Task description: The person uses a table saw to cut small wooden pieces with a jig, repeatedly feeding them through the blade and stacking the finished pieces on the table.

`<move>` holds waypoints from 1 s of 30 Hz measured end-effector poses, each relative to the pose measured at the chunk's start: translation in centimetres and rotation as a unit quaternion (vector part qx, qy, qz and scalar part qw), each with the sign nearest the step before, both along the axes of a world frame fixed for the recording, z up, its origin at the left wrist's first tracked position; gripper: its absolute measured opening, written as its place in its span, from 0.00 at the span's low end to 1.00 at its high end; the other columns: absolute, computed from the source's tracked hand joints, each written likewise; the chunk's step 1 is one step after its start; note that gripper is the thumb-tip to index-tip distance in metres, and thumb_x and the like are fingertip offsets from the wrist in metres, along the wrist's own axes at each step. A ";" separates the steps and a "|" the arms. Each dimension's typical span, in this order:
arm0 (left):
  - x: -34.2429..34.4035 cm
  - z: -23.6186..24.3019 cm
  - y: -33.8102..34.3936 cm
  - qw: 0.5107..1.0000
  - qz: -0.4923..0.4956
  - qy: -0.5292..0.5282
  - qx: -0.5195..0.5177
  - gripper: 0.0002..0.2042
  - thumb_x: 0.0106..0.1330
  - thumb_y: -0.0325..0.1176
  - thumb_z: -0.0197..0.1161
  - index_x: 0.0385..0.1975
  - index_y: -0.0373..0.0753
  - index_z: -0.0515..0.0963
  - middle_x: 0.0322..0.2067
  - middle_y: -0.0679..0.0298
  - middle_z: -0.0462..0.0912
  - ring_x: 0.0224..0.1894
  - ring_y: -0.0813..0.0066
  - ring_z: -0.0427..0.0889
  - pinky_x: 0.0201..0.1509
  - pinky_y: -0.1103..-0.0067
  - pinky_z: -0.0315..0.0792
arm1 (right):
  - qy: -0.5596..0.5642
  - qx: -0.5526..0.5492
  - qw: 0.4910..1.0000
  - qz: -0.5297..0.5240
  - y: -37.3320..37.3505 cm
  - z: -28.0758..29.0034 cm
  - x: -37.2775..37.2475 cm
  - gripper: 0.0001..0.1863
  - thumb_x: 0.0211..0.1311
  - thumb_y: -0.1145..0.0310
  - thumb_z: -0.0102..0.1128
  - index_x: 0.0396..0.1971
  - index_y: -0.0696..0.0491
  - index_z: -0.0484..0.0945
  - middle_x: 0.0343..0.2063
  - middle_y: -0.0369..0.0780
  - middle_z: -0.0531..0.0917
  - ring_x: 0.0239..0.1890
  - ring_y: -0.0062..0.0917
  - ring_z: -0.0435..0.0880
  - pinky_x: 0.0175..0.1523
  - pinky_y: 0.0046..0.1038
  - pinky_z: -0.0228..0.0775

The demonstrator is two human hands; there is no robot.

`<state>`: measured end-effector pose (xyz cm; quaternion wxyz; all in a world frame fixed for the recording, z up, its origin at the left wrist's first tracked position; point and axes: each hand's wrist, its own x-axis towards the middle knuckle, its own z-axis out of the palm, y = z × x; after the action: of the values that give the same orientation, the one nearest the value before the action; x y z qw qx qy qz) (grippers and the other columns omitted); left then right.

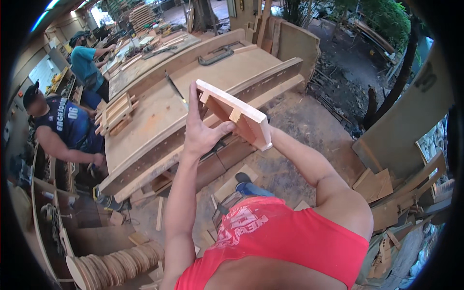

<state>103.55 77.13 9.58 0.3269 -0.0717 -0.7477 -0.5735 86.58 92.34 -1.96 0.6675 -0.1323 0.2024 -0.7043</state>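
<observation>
My left hand (200,133) grips a pale wooden panel (237,104) at its left end, with the fingers stretched up along the edge and the thumb pressed on the near side. The panel is tilted and held in the air above the workbench's near edge. It has a light strip along its top and small blocks on its inner side. My right forearm (302,157) reaches up to the panel's right end. Most of the right hand (269,133) is hidden behind the wood, and its fingers cannot be made out clearly.
On the workbench (145,121) lie a C-clamp (215,57), a dark pointed tool (175,89) and a slatted wooden frame (116,113). Two people work at the left. A stack of wooden discs (116,263) lies at lower left; wood offcuts (382,186) lean at the right.
</observation>
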 end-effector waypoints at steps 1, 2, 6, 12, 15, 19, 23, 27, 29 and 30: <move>0.3 -0.1 0.4 1.000 0.002 -0.011 0.011 0.74 0.46 0.56 0.89 0.84 0.35 0.38 0.81 0.48 0.54 0.81 0.53 0.59 0.84 0.58 0.57 | 0.014 0.011 1.000 0.003 0.3 -0.1 -0.2 0.30 0.77 0.49 0.52 0.64 0.59 0.75 0.36 0.44 0.85 0.32 0.27 0.87 0.27 0.36 0.86; 0.6 -0.4 0.6 1.000 0.000 -0.007 0.023 0.74 0.46 0.57 0.89 0.84 0.35 0.38 0.81 0.48 0.53 0.81 0.52 0.59 0.84 0.58 0.57 | 0.028 0.022 0.999 0.006 0.4 -0.3 -0.2 0.29 0.77 0.50 0.52 0.64 0.59 0.75 0.37 0.45 0.85 0.32 0.27 0.88 0.27 0.36 0.87; 0.9 -1.9 0.4 0.999 -0.008 0.014 0.052 0.74 0.47 0.55 0.89 0.84 0.35 0.37 0.81 0.45 0.51 0.81 0.51 0.59 0.83 0.57 0.59 | 0.101 0.078 0.992 0.017 1.6 -1.0 -1.0 0.27 0.79 0.53 0.51 0.64 0.58 0.75 0.40 0.46 0.88 0.33 0.27 0.90 0.28 0.36 0.87; -1.5 -4.1 -3.6 0.991 0.026 -0.021 0.131 0.64 0.57 0.56 0.84 0.84 0.38 0.43 0.77 0.51 0.60 0.77 0.53 0.67 0.77 0.55 0.68 | 0.234 0.163 0.958 0.012 4.3 1.5 -0.6 0.24 0.81 0.57 0.47 0.66 0.56 0.75 0.43 0.51 0.89 0.31 0.31 0.92 0.23 0.33 0.89; -2.3 -7.4 -9.2 0.951 -0.088 -0.047 0.294 0.51 0.66 0.63 0.73 0.81 0.44 0.53 0.73 0.56 0.67 0.73 0.55 0.72 0.72 0.52 0.73 | 0.178 0.116 0.976 0.043 6.5 4.7 -0.8 0.27 0.83 0.53 0.47 0.67 0.58 0.72 0.43 0.51 0.88 0.31 0.32 0.92 0.23 0.33 0.90; -3.4 -6.6 -8.7 0.877 -0.131 -0.006 0.463 0.46 0.68 0.70 0.64 0.74 0.41 0.61 0.66 0.56 0.72 0.68 0.53 0.75 0.68 0.48 0.74 | 0.352 0.156 0.923 -0.006 8.8 10.5 0.6 0.36 0.81 0.38 0.47 0.60 0.62 0.76 0.41 0.49 0.84 0.29 0.28 0.89 0.25 0.33 0.90; -6.0 -4.6 -4.9 0.850 -0.075 0.001 0.522 0.55 0.61 0.73 0.65 0.75 0.32 0.57 0.68 0.49 0.67 0.70 0.50 0.71 0.70 0.46 0.70 | 0.433 0.168 0.883 -0.063 9.8 11.3 -0.7 0.46 0.76 0.29 0.48 0.64 0.62 0.75 0.43 0.50 0.81 0.27 0.21 0.86 0.28 0.29 0.89; -6.6 -4.4 -4.0 0.852 -0.104 0.001 0.513 0.57 0.58 0.71 0.69 0.75 0.32 0.53 0.69 0.48 0.62 0.72 0.48 0.65 0.75 0.44 0.63 | 0.471 0.168 0.861 -0.093 10.5 12.1 -0.4 0.46 0.75 0.27 0.48 0.68 0.58 0.75 0.42 0.49 0.83 0.26 0.18 0.82 0.26 0.24 0.84; -6.6 -4.4 -3.7 0.854 -0.124 0.002 0.506 0.56 0.57 0.70 0.71 0.73 0.33 0.55 0.67 0.49 0.63 0.71 0.49 0.66 0.76 0.46 0.63 | 0.492 0.171 0.848 -0.101 10.8 12.4 -0.2 0.45 0.75 0.28 0.48 0.69 0.56 0.75 0.43 0.50 0.84 0.26 0.17 0.81 0.25 0.22 0.82; -6.8 -4.6 -3.8 0.852 -0.109 0.002 0.512 0.54 0.57 0.71 0.70 0.72 0.34 0.58 0.67 0.51 0.66 0.71 0.50 0.68 0.76 0.46 0.64 | 0.503 0.173 0.840 -0.104 10.9 12.5 -0.1 0.45 0.75 0.28 0.48 0.69 0.55 0.75 0.43 0.50 0.84 0.26 0.17 0.80 0.26 0.22 0.82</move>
<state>96.71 73.35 4.97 0.2542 0.0242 -0.3347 -0.9071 86.45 103.28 10.51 0.4088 -0.3283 0.6416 -0.5599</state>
